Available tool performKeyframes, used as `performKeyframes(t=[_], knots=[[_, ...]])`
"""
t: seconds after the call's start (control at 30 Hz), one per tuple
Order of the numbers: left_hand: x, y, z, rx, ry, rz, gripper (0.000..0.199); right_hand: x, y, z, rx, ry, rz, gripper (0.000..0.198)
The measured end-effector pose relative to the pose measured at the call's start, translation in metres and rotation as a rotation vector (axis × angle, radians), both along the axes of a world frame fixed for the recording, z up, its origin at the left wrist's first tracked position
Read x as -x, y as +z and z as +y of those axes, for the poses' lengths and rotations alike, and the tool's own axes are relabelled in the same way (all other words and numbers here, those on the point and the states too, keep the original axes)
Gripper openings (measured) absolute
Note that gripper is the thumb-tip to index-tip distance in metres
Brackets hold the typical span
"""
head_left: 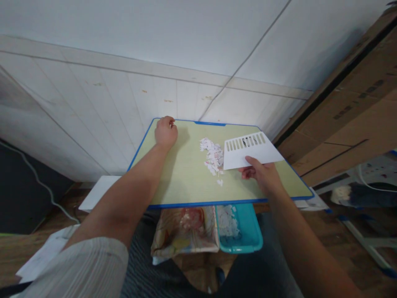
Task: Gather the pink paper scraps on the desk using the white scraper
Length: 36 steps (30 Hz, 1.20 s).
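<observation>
My right hand (259,171) grips a white sheet of card (252,153) by its near edge, thumb on top. A row of narrow cut-out slots runs along the card's far side, a few of them with dark marks showing. Just left of the card lies a pile of small white paper scraps (212,155) with some pinkish marks. My left hand (166,131) is at the far left corner of the yellow-green board (186,182), its fingers curled; whatever they hold, if anything, is hidden or too small to name.
Below the board's near blue edge are a turquoise basket (252,231) with white scraps and a bag-lined container (186,244) with pinkish contents. A white wall (139,95) stands behind. Cardboard boxes (356,103) rise at right, and a white box (99,192) sits at left.
</observation>
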<state>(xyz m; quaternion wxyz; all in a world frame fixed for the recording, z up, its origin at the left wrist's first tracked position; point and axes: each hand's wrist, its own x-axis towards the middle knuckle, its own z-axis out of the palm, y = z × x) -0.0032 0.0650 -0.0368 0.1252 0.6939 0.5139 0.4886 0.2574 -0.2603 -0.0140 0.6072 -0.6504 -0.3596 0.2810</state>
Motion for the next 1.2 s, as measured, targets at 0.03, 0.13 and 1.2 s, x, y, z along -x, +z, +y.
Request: performKeyframes(t=[0.03, 0.13, 1.2], knots=[[-0.001, 0.000, -0.001, -0.001, -0.007, 0.002, 0.029, 0.000, -0.004, -0.012, 0.012, 0.004, -0.020, 0.055], [-0.004, 0.001, -0.005, -0.003, -0.033, 0.019, 0.030, 0.005, -0.010, -0.036, 0.040, 0.069, -0.136, 0.053], [-0.018, 0.004, -0.001, -0.020, -0.223, 0.152, 0.020, 0.005, 0.001, -0.057, 0.032, 0.266, -0.090, 0.048]])
